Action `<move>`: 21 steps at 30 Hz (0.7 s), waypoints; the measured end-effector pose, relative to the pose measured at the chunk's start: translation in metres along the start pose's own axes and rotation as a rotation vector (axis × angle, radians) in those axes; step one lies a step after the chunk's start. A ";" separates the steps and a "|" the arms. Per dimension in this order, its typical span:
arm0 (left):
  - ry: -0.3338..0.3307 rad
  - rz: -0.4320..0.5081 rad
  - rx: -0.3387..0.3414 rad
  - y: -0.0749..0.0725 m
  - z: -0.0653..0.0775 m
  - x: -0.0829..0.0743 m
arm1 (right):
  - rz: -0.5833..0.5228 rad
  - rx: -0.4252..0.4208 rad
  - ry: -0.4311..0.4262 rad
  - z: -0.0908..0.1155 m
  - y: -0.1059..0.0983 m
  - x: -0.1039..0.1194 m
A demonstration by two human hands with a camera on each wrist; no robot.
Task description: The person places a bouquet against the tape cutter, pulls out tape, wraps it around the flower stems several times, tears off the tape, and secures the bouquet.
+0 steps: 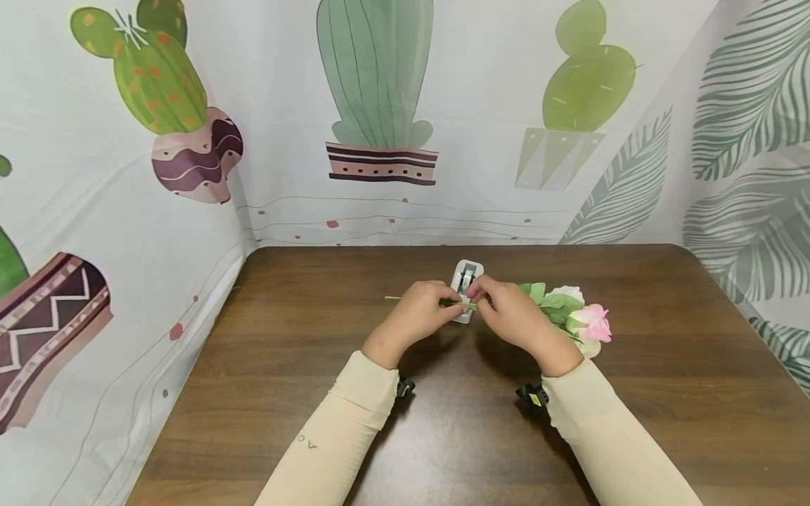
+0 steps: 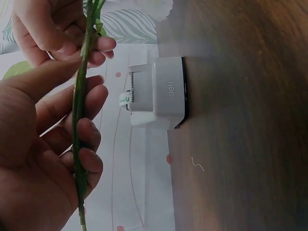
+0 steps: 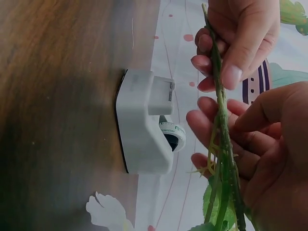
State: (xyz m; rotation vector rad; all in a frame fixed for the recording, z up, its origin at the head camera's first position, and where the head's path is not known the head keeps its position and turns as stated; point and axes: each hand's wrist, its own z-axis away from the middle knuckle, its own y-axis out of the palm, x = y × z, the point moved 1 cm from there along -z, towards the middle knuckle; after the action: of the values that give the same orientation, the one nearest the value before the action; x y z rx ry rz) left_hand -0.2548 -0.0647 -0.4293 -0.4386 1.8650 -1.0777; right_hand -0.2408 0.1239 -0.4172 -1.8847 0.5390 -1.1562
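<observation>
A bundle of green stems (image 2: 79, 110) from a bouquet of artificial flowers lies across both hands. My left hand (image 1: 418, 313) grips the lower stems, thumb in front and fingers curled behind. Beside it, my right hand (image 1: 514, 313) holds the stems higher up, thumb and fingertips close to them. The flower heads, a pink rose (image 1: 593, 323) and a white bloom (image 1: 571, 292) among green leaves (image 1: 558, 309), extend to the right past the right hand. Just behind the hands stands a white tape dispenser (image 2: 168, 91) with a tape roll (image 3: 173, 135), partly hidden in the head view.
A dark brown wooden table (image 1: 304, 393) lies under everything. Behind it and at the sides hangs a white cloth (image 1: 278, 84) printed with cacti and leaves. A small pale thread (image 2: 198, 164) lies on the tabletop near the dispenser.
</observation>
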 end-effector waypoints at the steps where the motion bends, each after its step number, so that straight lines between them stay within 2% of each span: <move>1: -0.002 -0.001 -0.001 0.000 0.000 0.000 | 0.002 -0.004 0.004 0.000 0.001 -0.001; 10: -0.028 -0.015 0.033 0.003 0.000 0.004 | 0.050 0.020 0.097 -0.001 0.006 -0.006; 21: -0.071 0.038 0.086 0.004 0.002 0.011 | -0.021 0.129 0.254 -0.007 0.009 -0.014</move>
State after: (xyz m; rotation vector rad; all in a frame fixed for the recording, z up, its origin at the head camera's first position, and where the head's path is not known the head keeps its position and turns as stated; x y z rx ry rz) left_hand -0.2586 -0.0702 -0.4389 -0.3851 1.7512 -1.0993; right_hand -0.2534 0.1259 -0.4299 -1.6483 0.5695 -1.4202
